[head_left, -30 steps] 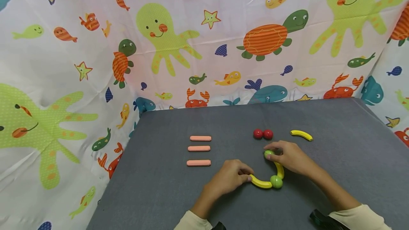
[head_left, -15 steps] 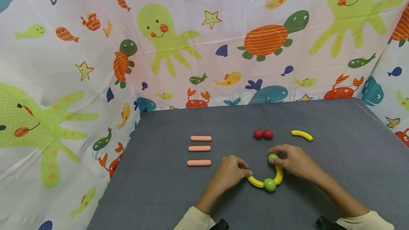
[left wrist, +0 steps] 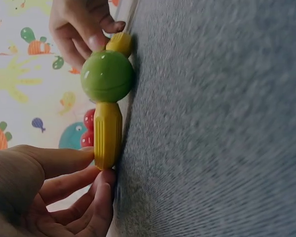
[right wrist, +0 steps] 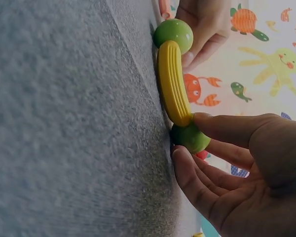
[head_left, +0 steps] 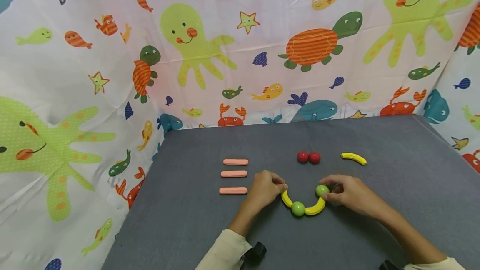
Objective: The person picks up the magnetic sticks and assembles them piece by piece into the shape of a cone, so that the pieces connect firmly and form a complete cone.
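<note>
A curved chain of toy pieces lies on the grey table (head_left: 195,228): a yellow curved stick (head_left: 286,199), a green ball (head_left: 298,208), a second yellow curved stick (head_left: 316,208) and a second green ball (head_left: 322,191). My left hand (head_left: 264,190) pinches the free end of the first stick between thumb and fingers. At the chain's other end my right hand (head_left: 348,194) pinches the second green ball. In the right wrist view, that ball (right wrist: 190,138) is between thumb and fingertips, touching the ribbed stick (right wrist: 173,84).
Several spare pieces lie farther back: two touching red balls (head_left: 308,157), a loose yellow curved stick (head_left: 354,158) and three pink straight sticks, the nearest (head_left: 233,191) left of my left hand. A sea-animal cloth (head_left: 262,95) hangs behind the table.
The chain has swung round into a U shape and shifted left. My left hand has moved left and away from me with its end; my right hand has come slightly toward me with the ball.
</note>
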The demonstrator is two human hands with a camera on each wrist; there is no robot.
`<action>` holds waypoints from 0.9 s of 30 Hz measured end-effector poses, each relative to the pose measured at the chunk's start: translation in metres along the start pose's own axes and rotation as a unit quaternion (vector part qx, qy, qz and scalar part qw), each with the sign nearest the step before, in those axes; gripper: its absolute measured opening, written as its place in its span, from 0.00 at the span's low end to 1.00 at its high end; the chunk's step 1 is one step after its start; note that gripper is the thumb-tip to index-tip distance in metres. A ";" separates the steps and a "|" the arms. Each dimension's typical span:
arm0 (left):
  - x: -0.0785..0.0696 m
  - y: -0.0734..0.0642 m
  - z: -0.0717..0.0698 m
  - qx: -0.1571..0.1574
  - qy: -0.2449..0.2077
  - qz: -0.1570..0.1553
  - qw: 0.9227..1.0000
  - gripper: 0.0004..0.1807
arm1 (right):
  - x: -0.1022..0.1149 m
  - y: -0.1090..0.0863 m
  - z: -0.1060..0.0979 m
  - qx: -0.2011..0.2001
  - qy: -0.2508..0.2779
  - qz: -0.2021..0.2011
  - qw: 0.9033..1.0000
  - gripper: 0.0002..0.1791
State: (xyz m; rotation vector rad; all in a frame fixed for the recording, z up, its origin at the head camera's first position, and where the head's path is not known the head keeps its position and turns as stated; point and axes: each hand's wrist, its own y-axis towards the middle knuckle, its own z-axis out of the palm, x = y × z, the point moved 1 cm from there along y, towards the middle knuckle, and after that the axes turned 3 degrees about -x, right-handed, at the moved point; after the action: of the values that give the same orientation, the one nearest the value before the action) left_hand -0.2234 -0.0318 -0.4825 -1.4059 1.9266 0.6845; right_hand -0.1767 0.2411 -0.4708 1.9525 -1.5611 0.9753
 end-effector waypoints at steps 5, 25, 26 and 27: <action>0.002 0.006 -0.004 -0.008 0.010 0.004 1.000 0.04 | 0.000 -0.002 0.004 -0.001 -0.004 -0.005 1.000 0.21; 0.006 0.014 -0.003 -0.025 -0.008 0.014 1.000 0.07 | 0.002 -0.012 0.011 0.012 0.015 -0.037 0.999 0.21; 0.006 0.012 -0.002 -0.035 -0.011 0.024 0.999 0.07 | 0.003 -0.012 0.010 0.010 0.018 -0.037 0.999 0.21; 0.005 0.011 0.000 -0.044 -0.013 0.036 0.998 0.08 | 0.003 -0.012 0.008 0.007 0.019 -0.036 0.999 0.22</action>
State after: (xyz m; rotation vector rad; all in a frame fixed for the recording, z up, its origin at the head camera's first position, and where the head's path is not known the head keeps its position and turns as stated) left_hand -0.2350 -0.0317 -0.4860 -1.3793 1.9545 0.8263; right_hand -0.1631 0.2361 -0.4726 1.9744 -1.4562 0.9903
